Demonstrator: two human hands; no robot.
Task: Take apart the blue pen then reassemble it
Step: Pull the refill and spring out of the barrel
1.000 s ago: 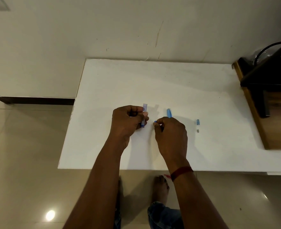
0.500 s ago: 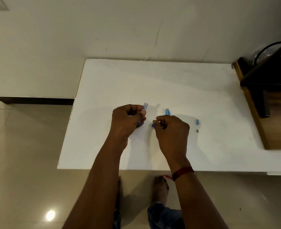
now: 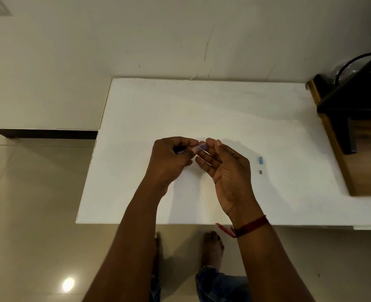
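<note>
Two hands are meeting above the table [image 3: 202, 105]: left hand [image 3: 169, 162] is clenching the blue pen barrel [image 3: 198, 147], long axis pointing right twd the right hand [image 3: 226, 168], whose fingertips [image 3: 210, 142] are pinching its near end, w/ small blue piece [image 3: 260, 160] lying well apart to the right.
</note>
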